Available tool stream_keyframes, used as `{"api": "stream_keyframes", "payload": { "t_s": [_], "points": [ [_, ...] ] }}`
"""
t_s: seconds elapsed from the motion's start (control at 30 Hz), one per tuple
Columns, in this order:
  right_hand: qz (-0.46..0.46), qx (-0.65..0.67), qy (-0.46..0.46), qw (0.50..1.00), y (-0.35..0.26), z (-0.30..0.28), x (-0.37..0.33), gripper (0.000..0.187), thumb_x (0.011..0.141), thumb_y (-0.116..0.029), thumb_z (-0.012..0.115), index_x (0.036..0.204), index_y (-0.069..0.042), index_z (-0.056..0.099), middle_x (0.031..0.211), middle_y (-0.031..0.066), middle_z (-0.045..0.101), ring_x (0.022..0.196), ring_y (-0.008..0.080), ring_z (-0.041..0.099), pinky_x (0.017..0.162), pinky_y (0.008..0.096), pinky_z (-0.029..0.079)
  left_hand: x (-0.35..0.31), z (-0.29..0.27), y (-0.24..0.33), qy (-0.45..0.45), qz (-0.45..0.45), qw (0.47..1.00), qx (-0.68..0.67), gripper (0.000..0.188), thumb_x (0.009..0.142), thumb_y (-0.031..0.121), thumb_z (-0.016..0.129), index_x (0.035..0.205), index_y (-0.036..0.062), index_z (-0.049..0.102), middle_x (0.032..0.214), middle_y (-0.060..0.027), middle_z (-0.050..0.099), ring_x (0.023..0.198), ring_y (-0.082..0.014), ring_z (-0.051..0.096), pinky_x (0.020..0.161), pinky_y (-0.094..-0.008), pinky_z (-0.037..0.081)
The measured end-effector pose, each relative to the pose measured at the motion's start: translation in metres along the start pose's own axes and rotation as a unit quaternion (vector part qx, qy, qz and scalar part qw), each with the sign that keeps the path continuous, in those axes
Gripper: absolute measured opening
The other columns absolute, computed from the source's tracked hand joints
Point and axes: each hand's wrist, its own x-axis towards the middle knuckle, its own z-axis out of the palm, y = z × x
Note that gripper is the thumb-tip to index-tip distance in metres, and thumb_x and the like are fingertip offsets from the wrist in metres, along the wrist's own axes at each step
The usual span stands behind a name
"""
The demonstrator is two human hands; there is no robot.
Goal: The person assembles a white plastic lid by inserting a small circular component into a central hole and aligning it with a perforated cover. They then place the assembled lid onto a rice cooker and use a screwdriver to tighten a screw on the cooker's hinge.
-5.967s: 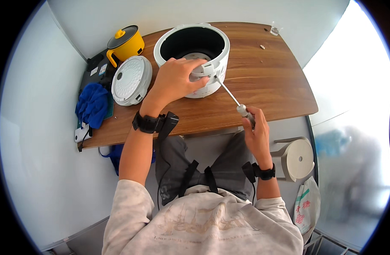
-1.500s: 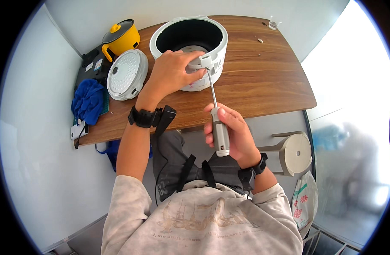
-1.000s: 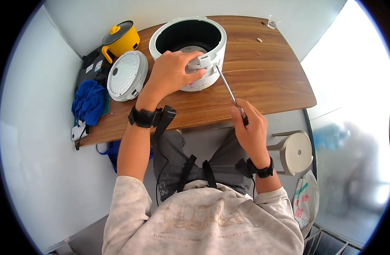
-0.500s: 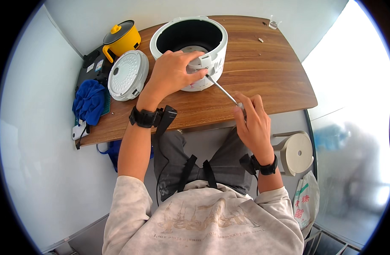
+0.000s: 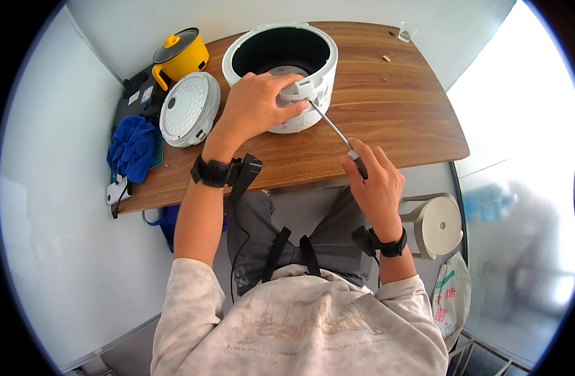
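A white rice cooker body (image 5: 323,88) with a dark inside stands lidless on the wooden table. My left hand (image 5: 257,106) grips its near rim beside a white latch piece (image 5: 305,88), fingers over the edge and thumb on the outer wall. In my right hand (image 5: 375,182) is a screwdriver (image 5: 330,123), held by its dark and light grey handle. The long metal shaft slants up to the left, and its tip meets the cooker wall just below the latch piece, close to my left thumb. The round white lid (image 5: 188,109) leans to the left of the cooker.
On the table's left are a yellow pot (image 5: 186,62) with a dark lid, a crumpled blue cloth (image 5: 131,149) and a white device (image 5: 119,192). A small clear cup (image 5: 406,32) stands at the far right corner. Beige stool (image 5: 440,225) and white bag (image 5: 450,301) are on the right.
My right fingers have shifted on the screwdriver, so more of its handle shows. The tip has moved slightly up and right. My left hand keeps its hold on the rim.
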Motion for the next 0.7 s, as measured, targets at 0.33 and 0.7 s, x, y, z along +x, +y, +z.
{"api": "stream_keyframes", "payload": {
  "t_s": [0.33,0.7],
  "points": [
    [-0.008,-0.007,0.029,1.000,0.0006,0.0013,0.0020,0.025,0.088,-0.020,0.076,0.113,-0.017,0.073,0.080,0.0011,0.056,0.070,0.0181,0.059,0.055,0.0332,0.046,-0.0003,-0.0003,-0.0005,0.000,-0.005,1.000,-0.004,0.047,0.082,0.042,0.075,0.120,0.0139,0.073,0.084,-0.0125,0.071,0.080,-0.0296,0.066,0.072,-0.0393,0.052],
    [-0.035,-0.051,0.049,0.997,0.0064,-0.0054,0.0085,0.029,0.084,-0.022,0.079,0.113,-0.021,0.074,0.081,0.0016,0.051,0.073,0.0174,0.056,0.055,0.0331,0.046,-0.0010,0.0016,-0.0006,0.010,-0.002,1.000,0.009,0.047,0.082,0.042,0.076,0.120,0.0140,0.073,0.083,-0.0122,0.071,0.079,-0.0288,0.066,0.071,-0.0389,0.052]
  ]
}}
